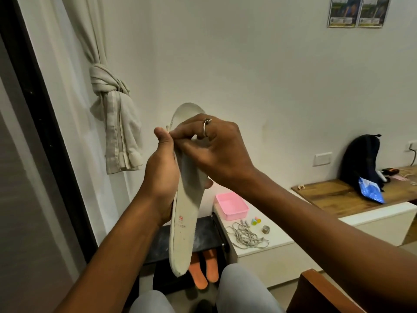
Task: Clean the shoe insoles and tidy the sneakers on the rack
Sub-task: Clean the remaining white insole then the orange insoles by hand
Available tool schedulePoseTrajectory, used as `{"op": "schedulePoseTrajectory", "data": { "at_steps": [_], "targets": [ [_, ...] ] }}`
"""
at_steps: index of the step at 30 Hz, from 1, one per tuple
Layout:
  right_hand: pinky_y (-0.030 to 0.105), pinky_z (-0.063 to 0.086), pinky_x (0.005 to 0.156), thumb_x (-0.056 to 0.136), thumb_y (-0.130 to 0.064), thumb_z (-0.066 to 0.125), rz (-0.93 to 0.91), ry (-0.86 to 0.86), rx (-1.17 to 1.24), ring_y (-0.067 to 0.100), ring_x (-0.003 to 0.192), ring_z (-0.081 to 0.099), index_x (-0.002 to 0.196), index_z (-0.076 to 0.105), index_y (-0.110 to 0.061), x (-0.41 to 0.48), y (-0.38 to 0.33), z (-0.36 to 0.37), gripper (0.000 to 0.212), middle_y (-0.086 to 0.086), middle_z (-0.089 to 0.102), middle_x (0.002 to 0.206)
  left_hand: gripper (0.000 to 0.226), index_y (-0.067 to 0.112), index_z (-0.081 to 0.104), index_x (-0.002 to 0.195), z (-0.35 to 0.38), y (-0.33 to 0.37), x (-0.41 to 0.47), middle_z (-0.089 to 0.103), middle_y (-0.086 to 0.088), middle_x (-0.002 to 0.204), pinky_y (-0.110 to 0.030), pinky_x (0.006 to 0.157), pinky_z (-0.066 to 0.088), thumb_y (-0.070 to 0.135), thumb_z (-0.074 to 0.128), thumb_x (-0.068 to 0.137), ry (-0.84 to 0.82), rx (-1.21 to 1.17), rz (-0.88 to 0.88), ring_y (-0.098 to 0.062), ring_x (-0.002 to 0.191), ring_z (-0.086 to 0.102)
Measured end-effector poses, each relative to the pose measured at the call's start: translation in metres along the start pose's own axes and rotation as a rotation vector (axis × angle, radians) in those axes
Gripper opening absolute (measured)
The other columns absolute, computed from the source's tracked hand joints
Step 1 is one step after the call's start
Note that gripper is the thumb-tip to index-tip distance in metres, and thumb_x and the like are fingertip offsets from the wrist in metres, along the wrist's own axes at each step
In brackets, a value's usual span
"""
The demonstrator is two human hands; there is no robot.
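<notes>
Dim warm light, wide-angle edge distortion

A plain white wall [248,64] fills the back, with two posters [358,11] at its top right and a switch plate [322,159] low down. On the left a pale curtain [112,114], tied in a knot, hangs beside a dark frame [38,109]. A wood-topped desk [334,195] at the right carries a dark backpack [361,159], with a lower white cabinet [282,256] beside it.
</notes>
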State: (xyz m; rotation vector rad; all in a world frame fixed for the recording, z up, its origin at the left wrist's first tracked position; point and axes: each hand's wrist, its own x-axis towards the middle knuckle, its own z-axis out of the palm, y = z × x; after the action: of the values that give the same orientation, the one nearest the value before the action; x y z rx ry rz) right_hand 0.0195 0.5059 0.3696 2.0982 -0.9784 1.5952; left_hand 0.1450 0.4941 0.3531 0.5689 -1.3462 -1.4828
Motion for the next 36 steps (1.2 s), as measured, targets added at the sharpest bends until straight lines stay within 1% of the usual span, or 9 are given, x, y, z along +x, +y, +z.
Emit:
{"op": "schedulePoseTrajectory", "data": {
  "at_steps": [3, 9, 13, 18, 23, 26, 29, 32, 36],
  "targets": [
    [0.015, 0.053, 0.076, 0.083, -0.003, 0.078, -0.017, 0.017, -0.070, 0.010, 0.082, 0.070, 0.093, 0.080, -0.008, 0.010, 0.010, -0.002, 0.011, 0.004, 0.076, 0.092, 0.070, 0.024, 0.060, 0.130, 0.004, -0.002, 0.000, 0.075, -0.017, 0.108, -0.045, 0.063, 0.060, 0.070, 0.020, 0.096, -0.038, 0.044, -0.016, -0.033, 0.080, 0.075],
    [0.033, 0.055, 0.073, 0.084, -0.001, 0.074, -0.019, 0.097, -0.218, 0.015, 0.077, 0.068, 0.091, 0.080, -0.007, 0.031, 0.042, -0.009, 0.011, 0.003, 0.073, 0.090, 0.067, 0.021, 0.057, 0.131, 0.006, -0.003, -0.004, 0.069, -0.028, 0.111, -0.031, 0.049, 0.053, 0.065, 0.017, 0.099, -0.099, 0.110, 0.032, -0.023, 0.064, 0.071],
    [0.035, 0.054, 0.074, 0.089, -0.008, 0.071, -0.070, -0.031, -0.311, 0.018, 0.080, 0.068, 0.093, 0.080, -0.008, 0.017, 0.039, -0.016, 0.010, 0.003, 0.074, 0.093, 0.061, 0.024, 0.055, 0.135, 0.004, 0.000, -0.004, 0.071, -0.023, 0.108, -0.037, 0.054, 0.058, 0.061, 0.020, 0.102, -0.043, 0.109, 0.094, -0.028, 0.073, 0.074],
    [0.030, 0.052, 0.081, 0.091, -0.011, 0.069, -0.194, -0.408, -0.382, 0.021, 0.083, 0.069, 0.098, 0.080, -0.009, -0.007, 0.019, -0.031, 0.013, 0.005, 0.074, 0.098, 0.053, 0.027, 0.055, 0.130, 0.000, 0.004, -0.002, 0.075, -0.005, 0.098, -0.037, 0.051, 0.061, 0.061, 0.025, 0.101, 0.043, 0.173, 0.065, -0.025, 0.069, 0.076],
    [0.033, 0.053, 0.079, 0.091, -0.015, 0.064, -0.126, -0.329, -0.442, 0.023, 0.080, 0.069, 0.093, 0.080, -0.009, 0.008, 0.033, -0.044, 0.018, 0.005, 0.075, 0.093, 0.057, 0.023, 0.056, 0.131, 0.008, 0.000, -0.006, 0.075, -0.015, 0.105, -0.045, 0.060, 0.063, 0.058, 0.021, 0.103, -0.035, 0.190, 0.069, -0.028, 0.080, 0.077],
    [0.031, 0.055, 0.083, 0.090, -0.012, 0.068, -0.130, -0.458, -0.369, 0.019, 0.087, 0.069, 0.097, 0.080, -0.010, -0.002, 0.024, -0.041, 0.014, 0.004, 0.075, 0.100, 0.051, 0.029, 0.056, 0.126, 0.003, 0.004, -0.005, 0.077, -0.007, 0.093, -0.033, 0.049, 0.060, 0.060, 0.023, 0.102, 0.028, 0.240, 0.055, -0.024, 0.068, 0.076],
    [0.024, 0.049, 0.087, 0.089, -0.011, 0.073, -0.198, -0.577, -0.341, 0.017, 0.092, 0.068, 0.101, 0.080, -0.009, -0.011, 0.017, -0.042, 0.013, 0.003, 0.075, 0.104, 0.049, 0.031, 0.057, 0.123, 0.003, 0.003, -0.004, 0.077, -0.003, 0.090, -0.035, 0.049, 0.060, 0.061, 0.027, 0.100, 0.052, 0.245, 0.042, -0.025, 0.064, 0.075],
    [0.030, 0.051, 0.080, 0.090, -0.011, 0.069, -0.166, -0.461, -0.376, 0.020, 0.085, 0.068, 0.097, 0.080, -0.009, -0.002, 0.029, -0.046, 0.013, 0.003, 0.074, 0.099, 0.052, 0.022, 0.055, 0.132, 0.008, 0.001, -0.004, 0.076, -0.013, 0.102, -0.044, 0.060, 0.064, 0.056, 0.028, 0.103, -0.014, 0.205, 0.049, -0.030, 0.078, 0.076],
    [0.037, 0.052, 0.076, 0.090, -0.010, 0.066, -0.154, -0.402, -0.425, 0.024, 0.079, 0.066, 0.093, 0.079, -0.008, -0.006, 0.031, -0.035, 0.014, 0.005, 0.073, 0.094, 0.033, 0.012, 0.052, 0.133, 0.002, 0.001, 0.000, 0.071, -0.018, 0.110, -0.049, 0.072, 0.062, 0.029, 0.048, 0.105, -0.052, 0.059, 0.003, -0.033, 0.085, 0.074]
  ]
}}
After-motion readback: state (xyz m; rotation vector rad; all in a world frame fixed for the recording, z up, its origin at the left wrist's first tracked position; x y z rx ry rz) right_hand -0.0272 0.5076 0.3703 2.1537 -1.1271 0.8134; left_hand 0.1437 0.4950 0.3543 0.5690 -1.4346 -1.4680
